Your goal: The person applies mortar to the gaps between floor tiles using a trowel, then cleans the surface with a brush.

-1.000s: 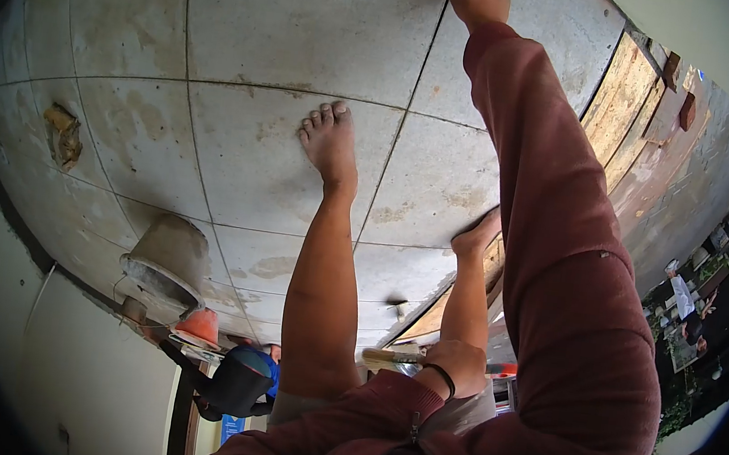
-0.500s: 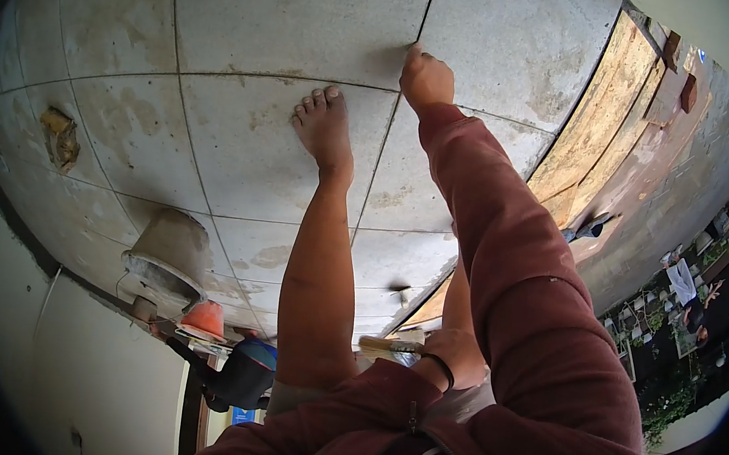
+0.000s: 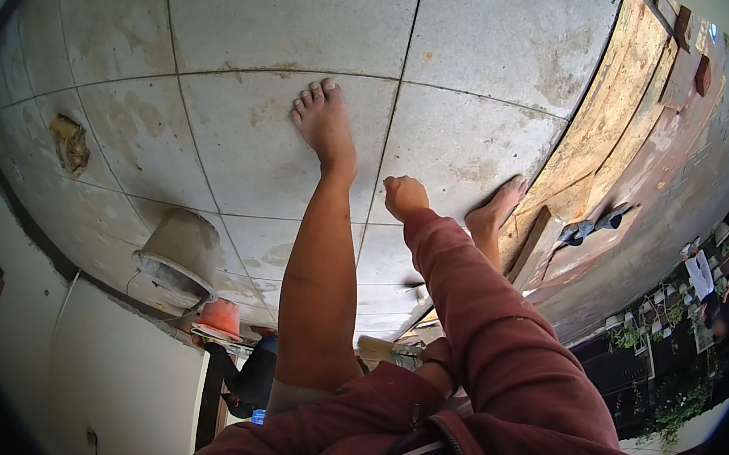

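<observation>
A: Surface: a grey tiled floor (image 3: 252,26), stained, with visible joints. Wooden boards (image 3: 592,137) run along its right edge.

B: Left hand?

A: The left hand (image 3: 442,355) sits low beside the knee, closed round a wooden-handled tool (image 3: 379,348). The tool's working end is hidden.

B: Handling?

A: Judged stiff and light. Grip it on the wooden shaft; bare wood should not slip.

B: Right hand?

A: The right hand (image 3: 404,198) is down at the floor by a tile joint, fingers curled. Whether it holds anything cannot be told.

B: Surroundings?

A: The bare left foot (image 3: 324,124) and right foot (image 3: 498,202) flank it. Farther off are a cement-caked bucket (image 3: 177,251), an orange bucket (image 3: 219,317) and another person (image 3: 253,377) in dark clothing.
</observation>
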Tool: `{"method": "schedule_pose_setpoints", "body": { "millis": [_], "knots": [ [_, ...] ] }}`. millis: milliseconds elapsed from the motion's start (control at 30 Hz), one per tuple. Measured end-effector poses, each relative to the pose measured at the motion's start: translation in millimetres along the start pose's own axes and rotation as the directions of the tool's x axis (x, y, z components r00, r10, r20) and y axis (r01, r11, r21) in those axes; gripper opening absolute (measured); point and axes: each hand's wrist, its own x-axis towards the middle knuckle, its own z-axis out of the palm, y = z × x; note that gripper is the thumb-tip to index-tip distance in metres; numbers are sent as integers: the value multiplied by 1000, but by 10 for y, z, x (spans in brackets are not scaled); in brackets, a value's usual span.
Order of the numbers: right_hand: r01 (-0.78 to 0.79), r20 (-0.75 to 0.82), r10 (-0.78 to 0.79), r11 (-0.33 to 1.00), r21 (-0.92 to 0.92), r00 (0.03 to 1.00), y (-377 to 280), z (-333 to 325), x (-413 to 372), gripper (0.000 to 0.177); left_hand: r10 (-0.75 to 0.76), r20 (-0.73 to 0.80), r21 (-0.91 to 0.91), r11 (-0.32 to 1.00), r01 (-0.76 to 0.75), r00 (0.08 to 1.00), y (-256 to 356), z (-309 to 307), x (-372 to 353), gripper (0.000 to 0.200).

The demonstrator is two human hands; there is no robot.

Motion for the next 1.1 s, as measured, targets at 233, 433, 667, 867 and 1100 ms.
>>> {"method": "schedule_pose_setpoints", "body": {
  "millis": [233, 433, 667, 867, 1100],
  "knots": [
    [127, -603, 17, 973, 195, 797, 185, -1090, 752, 10, -116, 54, -92, 988, 121, 992, 33, 169, -69, 18],
    [12, -574, 79, 988, 154, 815, 1270, -1298, 462, 14, 182, 839, -244, 968, 55, 513, 735, -1503, -1140, 32],
    [-436, -614, 528, 845, 310, 587, 2864, -1244, -367, 21, 410, 890, -430, 900, -68, -200, 972, -2130, -1764, 33],
    [-144, -394, 493, 746, 650, 776, 1880, -907, -1663, 21, 125, 471, -614, 757, 223, 873, 548, -1724, -671, 25],
    [-42, 14, 134, 213, 976, 991, 221, -630, -2798, 24, -110, -49, -586, 808, 61, 993, 1282, -216, -107, 19]
  ]
}}
